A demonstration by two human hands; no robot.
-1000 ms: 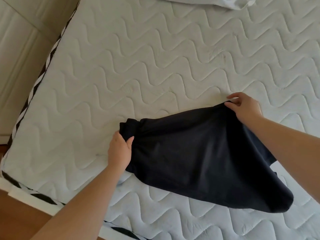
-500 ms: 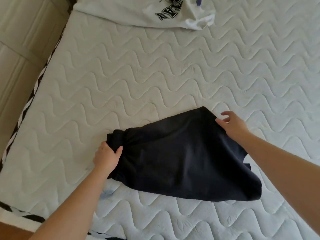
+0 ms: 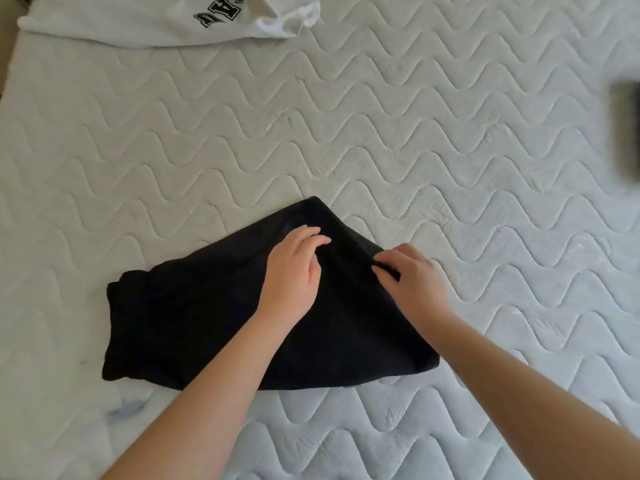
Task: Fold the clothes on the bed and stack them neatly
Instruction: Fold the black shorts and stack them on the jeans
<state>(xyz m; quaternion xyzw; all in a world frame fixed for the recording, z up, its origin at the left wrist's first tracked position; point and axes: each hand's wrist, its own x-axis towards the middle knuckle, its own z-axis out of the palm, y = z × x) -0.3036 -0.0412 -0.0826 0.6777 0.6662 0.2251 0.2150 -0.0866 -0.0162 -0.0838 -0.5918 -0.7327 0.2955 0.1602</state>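
The black garment lies folded on the bed. The left hand rests on it with relaxed fingers. The right hand pinches its right edge. A white shirt lies far behind.

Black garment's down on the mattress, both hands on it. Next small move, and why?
Probably pull the pinched edge across with the right hand while the left hand pins the middle. The black garment lies in an uneven wedge, peaked at its far edge, so it likely needs squaring before it can be stacked.
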